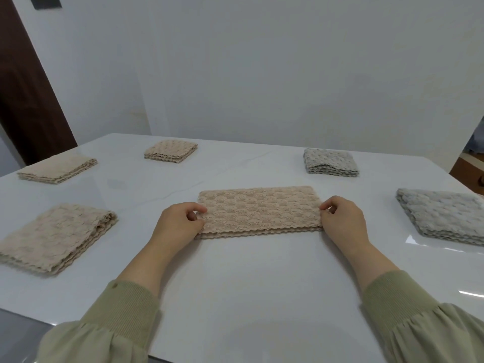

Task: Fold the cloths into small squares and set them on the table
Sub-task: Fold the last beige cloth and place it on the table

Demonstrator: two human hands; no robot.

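Pinching the short ends of the long beige cloth (259, 210) lying flat at the middle of the white table (248, 279), left hand (178, 224) and right hand (343, 218) each with thumb against curled fingers, three folded beige squares (56, 235) on the table's left side, two folded grey squares (330, 162) on its right.
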